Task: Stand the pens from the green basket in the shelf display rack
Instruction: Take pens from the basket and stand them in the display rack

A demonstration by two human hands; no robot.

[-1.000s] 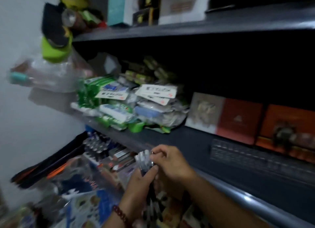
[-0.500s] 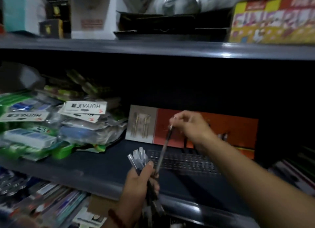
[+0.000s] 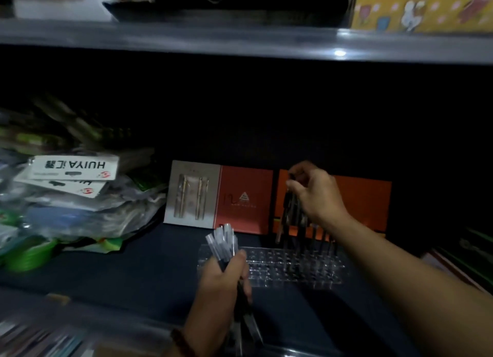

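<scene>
The left hand has its fingers curled round a bundle of pens; the right hand pinches one pen over the clear rack near the shelf's back edge.

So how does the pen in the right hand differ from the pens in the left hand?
The right hand pinches one pen by its top, near upright over the back row of the rack. The left hand grips a bundle of pens in its fist, tilted, in front of the rack. Both show dark barrels.
</scene>
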